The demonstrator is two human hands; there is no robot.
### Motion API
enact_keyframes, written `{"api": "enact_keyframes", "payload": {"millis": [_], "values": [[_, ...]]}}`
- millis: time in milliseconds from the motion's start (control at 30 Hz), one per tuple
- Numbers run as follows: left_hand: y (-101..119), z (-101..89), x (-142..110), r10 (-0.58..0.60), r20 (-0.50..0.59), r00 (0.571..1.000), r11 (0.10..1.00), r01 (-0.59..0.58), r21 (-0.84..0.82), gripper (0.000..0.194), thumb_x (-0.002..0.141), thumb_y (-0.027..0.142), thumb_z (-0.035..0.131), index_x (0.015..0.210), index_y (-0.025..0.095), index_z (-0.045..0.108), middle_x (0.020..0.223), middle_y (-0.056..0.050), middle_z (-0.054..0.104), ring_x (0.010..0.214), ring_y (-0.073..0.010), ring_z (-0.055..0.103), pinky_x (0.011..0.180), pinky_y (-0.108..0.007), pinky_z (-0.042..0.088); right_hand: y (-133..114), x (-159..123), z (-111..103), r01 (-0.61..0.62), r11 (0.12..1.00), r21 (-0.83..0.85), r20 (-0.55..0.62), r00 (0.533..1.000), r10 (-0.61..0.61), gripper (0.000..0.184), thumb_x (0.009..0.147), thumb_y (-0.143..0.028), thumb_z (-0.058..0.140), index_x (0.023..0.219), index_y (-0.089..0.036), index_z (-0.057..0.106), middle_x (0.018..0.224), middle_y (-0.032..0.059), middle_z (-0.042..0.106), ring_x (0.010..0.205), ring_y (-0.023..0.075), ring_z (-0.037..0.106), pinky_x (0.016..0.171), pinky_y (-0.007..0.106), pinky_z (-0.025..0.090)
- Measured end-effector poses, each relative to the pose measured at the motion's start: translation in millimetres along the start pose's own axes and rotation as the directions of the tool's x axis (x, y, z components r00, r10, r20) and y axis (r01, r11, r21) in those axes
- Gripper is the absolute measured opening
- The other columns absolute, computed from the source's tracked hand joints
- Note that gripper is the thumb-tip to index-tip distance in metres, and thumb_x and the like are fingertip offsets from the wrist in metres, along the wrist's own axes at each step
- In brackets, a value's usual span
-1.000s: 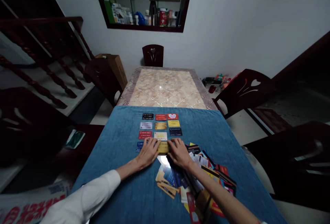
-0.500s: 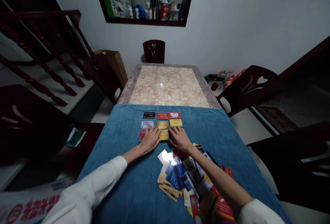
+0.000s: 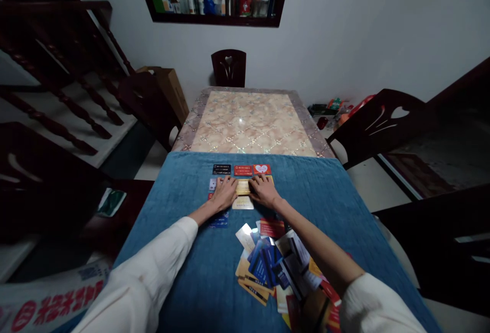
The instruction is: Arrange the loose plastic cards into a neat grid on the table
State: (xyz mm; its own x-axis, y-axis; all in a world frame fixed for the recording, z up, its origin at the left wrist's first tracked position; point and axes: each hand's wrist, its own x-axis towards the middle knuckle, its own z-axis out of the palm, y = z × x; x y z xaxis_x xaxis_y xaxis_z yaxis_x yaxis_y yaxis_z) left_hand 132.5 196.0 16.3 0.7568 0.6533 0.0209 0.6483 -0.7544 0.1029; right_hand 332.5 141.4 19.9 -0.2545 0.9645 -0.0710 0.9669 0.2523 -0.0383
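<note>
My left hand (image 3: 225, 192) and my right hand (image 3: 263, 190) grip a gold card (image 3: 243, 187) by its left and right ends. It lies in the middle column, just above a cream card (image 3: 242, 203). Across the top row are a black card (image 3: 222, 169), a red card (image 3: 243, 170) and a red card with a white heart (image 3: 262, 169). Left of my left hand, a silver card (image 3: 212, 185) shows in part, with a blue card (image 3: 220, 220) below. My right hand hides most of the cards on its side.
A loose pile of cards (image 3: 264, 261) spreads under my right forearm on the blue cloth (image 3: 172, 271). Beyond the cloth is the patterned tabletop (image 3: 252, 118). Dark wooden chairs (image 3: 229, 67) stand round the table. A printed plastic bag (image 3: 53, 297) is at lower left.
Both hands have slid the gold card away from me, from below the cream card, over it, up to the second row. The cream card shows again below, and the blue card is uncovered.
</note>
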Motion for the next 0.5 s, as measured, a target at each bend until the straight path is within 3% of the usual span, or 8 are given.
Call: {"api": "enact_keyframes", "payload": {"millis": [500], "values": [[-12.4, 10.1, 23.7, 0.003, 0.061, 0.998, 1.0, -0.003, -0.001, 0.03, 0.086, 0.024, 0.056, 0.116, 0.018, 0.055, 0.123, -0.014, 0.057, 0.118, -0.0325, 0.04, 0.093, -0.05, 0.031, 11.7, 22.3, 10.3, -0.025, 0.999, -0.046, 0.077, 0.997, 0.029, 0.047, 0.087, -0.04, 0.054, 0.128, -0.018, 0.055, 0.131, 0.0166, 0.054, 0.119, 0.0347, 0.04, 0.092, 0.046, 0.033]]}}
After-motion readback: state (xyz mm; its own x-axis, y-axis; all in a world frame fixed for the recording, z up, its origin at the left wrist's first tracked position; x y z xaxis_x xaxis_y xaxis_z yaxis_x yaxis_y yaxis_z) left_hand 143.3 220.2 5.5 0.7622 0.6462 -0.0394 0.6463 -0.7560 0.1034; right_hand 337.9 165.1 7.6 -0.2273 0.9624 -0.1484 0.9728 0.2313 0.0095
